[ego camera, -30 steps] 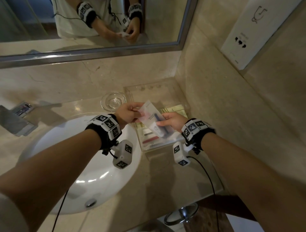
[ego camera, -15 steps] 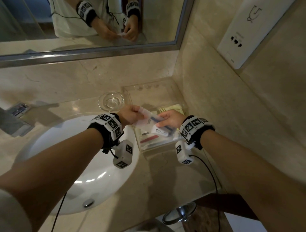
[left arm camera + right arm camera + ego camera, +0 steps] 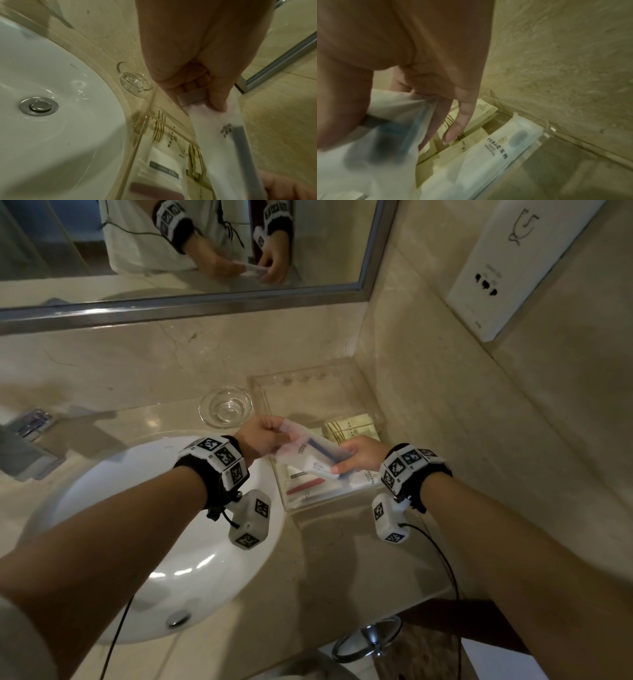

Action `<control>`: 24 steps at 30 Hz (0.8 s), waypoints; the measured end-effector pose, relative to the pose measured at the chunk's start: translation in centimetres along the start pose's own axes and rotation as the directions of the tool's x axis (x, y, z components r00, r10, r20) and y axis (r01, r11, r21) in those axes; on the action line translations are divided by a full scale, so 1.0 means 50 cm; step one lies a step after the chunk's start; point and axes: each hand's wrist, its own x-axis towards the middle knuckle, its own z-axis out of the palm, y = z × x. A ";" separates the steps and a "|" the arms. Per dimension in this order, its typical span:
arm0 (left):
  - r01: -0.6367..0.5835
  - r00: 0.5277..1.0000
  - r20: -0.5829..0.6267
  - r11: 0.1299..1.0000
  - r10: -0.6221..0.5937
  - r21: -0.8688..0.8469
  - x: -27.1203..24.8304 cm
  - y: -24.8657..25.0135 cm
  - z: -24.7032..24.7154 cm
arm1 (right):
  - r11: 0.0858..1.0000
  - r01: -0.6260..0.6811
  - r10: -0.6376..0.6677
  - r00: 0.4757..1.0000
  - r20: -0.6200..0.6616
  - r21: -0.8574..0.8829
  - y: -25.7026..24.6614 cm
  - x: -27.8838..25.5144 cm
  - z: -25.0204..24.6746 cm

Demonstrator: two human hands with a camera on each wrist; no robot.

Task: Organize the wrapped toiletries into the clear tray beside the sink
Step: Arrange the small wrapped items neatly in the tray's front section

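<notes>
I have a frosted toothbrush packet [image 3: 310,455] stretched between my hands above the clear tray [image 3: 274,402], which sits in the corner of the counter at about three o'clock from the sink [image 3: 113,508]. My left hand [image 3: 262,436] pinches the far end of the packet, thumb on top and fingers curled under, as the left wrist view shows. My right hand [image 3: 359,455] grasps the near end, thumb and fingers closed on the wrapper. The packet hangs clear of the tray floor, running from ten o'clock down to four o'clock over the packets already in there: a red-handled one [image 3: 305,486] at the near end, a white one [image 3: 496,147] along the wall side, and gold-striped sachets [image 3: 352,431] toward twelve o'clock.

I judge this as the placing step for this packet, with several toiletries already in the tray. The next move calls for turning it to run with the tray's long side, lowering it flat beside or on the others, then letting go with both hands. The wrapper is limp and slippery, so I should set it down level, or it may slide over the low rim. The glass dish [image 3: 226,407] stands just beside the tray at its nine o'clock; I want my left wrist to stay off it.
</notes>
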 end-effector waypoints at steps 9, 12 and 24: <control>0.078 0.997 -0.023 0.994 -0.080 -0.079 0.006 0.004 0.001 | 0.972 0.027 -0.004 0.995 -0.099 0.232 0.004 -0.003 -0.010; 0.063 0.997 -0.031 0.992 -0.067 -0.108 0.005 0.004 0.001 | 0.934 0.042 0.005 0.992 -0.130 0.354 0.003 -0.002 -0.012; 0.051 0.994 -0.095 0.997 -0.056 -0.060 0.005 0.010 0.010 | 0.880 0.058 -0.044 0.998 -0.042 0.471 0.006 -0.008 0.006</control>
